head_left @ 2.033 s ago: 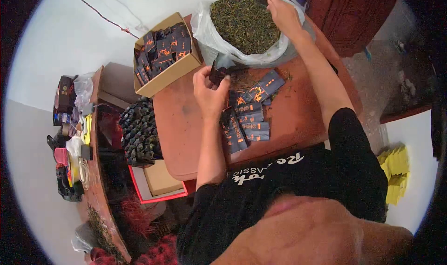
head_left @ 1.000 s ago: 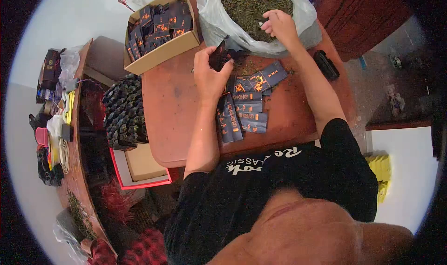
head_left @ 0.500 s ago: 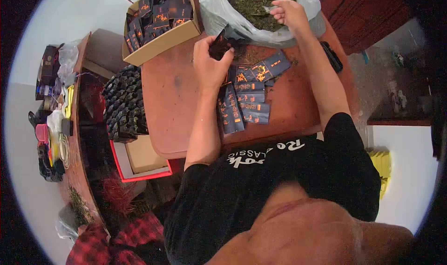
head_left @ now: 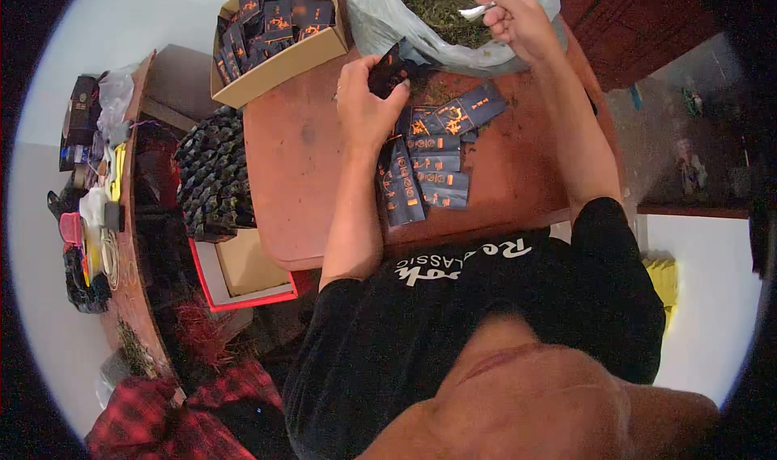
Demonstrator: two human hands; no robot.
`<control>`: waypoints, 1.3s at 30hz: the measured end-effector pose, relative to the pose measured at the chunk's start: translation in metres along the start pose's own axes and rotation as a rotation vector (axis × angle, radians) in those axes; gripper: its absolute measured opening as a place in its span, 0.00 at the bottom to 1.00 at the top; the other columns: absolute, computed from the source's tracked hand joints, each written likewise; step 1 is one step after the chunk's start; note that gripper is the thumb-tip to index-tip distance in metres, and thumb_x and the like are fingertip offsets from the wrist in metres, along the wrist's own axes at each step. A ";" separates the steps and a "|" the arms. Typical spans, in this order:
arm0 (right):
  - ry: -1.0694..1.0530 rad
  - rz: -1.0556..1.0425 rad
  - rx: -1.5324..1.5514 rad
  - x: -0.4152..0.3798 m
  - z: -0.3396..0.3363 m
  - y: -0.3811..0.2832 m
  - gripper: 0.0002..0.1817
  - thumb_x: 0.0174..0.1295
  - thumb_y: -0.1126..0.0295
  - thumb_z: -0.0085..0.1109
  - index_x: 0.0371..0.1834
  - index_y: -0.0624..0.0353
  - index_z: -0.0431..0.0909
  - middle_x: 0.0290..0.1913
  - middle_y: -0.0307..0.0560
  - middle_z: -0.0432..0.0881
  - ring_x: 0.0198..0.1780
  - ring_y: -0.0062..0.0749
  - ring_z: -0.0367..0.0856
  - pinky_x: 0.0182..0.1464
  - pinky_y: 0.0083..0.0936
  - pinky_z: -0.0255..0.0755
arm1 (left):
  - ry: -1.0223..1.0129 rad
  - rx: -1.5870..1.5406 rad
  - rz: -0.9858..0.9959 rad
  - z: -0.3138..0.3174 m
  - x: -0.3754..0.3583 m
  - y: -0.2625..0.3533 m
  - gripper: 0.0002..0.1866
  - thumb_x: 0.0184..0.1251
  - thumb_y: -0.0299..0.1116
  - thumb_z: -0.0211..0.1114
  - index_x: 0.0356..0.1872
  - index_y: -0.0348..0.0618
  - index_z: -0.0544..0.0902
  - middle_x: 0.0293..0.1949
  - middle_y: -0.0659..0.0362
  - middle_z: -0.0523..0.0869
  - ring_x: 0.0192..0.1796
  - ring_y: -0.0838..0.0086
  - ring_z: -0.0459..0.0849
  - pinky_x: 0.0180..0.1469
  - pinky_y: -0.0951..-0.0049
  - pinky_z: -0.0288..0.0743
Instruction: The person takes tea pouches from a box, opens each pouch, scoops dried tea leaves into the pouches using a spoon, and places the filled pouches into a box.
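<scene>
Left hand: your left hand (head_left: 366,108) is raised just above the reddish-brown round tabletop (head_left: 312,185), its fingers (head_left: 395,96) clamped on a small dark sachet with orange print (head_left: 388,67).
Sachet: it stands tilted up beyond your fingertips, its far end touching the wall of the clear plastic bag of loose green-brown dried leaves (head_left: 441,7).
Right hand: your right hand (head_left: 518,23) hovers over the near rim of that bag, fingers curled together and pinched on a small pale silvery object (head_left: 477,11); what it is you cannot tell.
Near your left fingers: a spread of flat dark sachets with orange markings (head_left: 429,165) lies on the tabletop just below and right of your left hand, some overlapping, with leaf crumbs scattered around them.
Left of your left fingers: an open tan cardboard box packed with dark sachets (head_left: 271,43) sits at the far edge of the tabletop, well apart from your hand.
Further left: a heap of dark filled packets (head_left: 214,181) lies off the tabletop edge, above a red-rimmed box (head_left: 243,282).
</scene>
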State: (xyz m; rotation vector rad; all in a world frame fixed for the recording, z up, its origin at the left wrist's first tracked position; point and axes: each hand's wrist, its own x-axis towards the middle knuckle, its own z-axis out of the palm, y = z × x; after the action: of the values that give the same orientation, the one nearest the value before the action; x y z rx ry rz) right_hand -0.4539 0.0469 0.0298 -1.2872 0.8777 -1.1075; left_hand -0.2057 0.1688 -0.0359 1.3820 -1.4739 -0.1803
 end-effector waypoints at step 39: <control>-0.082 -0.701 -1.181 -0.062 0.089 -0.002 0.09 0.69 0.70 0.51 0.48 0.58 0.76 0.36 0.53 0.85 0.37 0.48 0.85 0.42 0.39 0.78 | -0.060 0.018 -0.014 -0.004 -0.003 0.006 0.26 0.48 0.35 0.75 0.50 0.39 0.79 0.47 0.51 0.82 0.51 0.59 0.82 0.56 0.64 0.75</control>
State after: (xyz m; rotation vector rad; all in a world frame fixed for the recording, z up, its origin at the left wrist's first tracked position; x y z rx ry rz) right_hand -0.3863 0.1309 0.0366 -2.7480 1.0887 -1.0228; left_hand -0.2067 0.1748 -0.0316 1.4120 -1.5190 -0.2192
